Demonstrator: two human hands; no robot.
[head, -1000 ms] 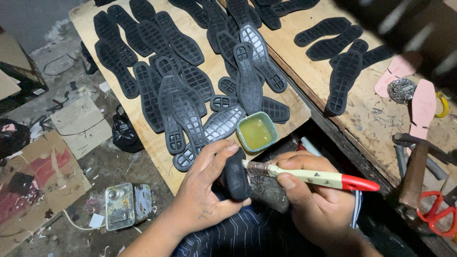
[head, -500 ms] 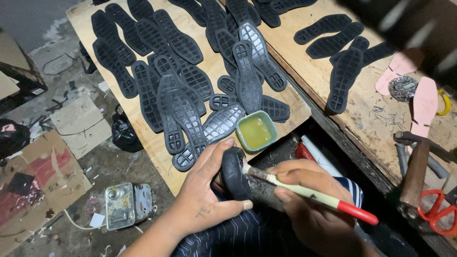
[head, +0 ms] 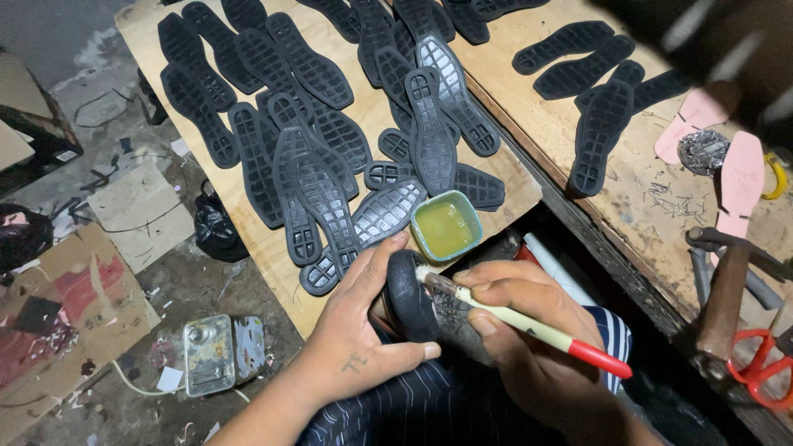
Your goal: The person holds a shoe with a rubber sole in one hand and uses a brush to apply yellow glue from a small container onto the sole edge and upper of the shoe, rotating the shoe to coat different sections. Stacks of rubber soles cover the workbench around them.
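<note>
While our left hand clamps the black rubber sole, our right fingers pinch the cream red-tipped brush; glue may smear fingertips.

Your left hand grips 1 black sole; your right hand presses a brush against it, beside the glue cup.

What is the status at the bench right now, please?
Left hand grips the black sole. Right hand holds the brush, tip on the sole. Glue bowl sits just above, apart from both; nothing in the way.
</note>
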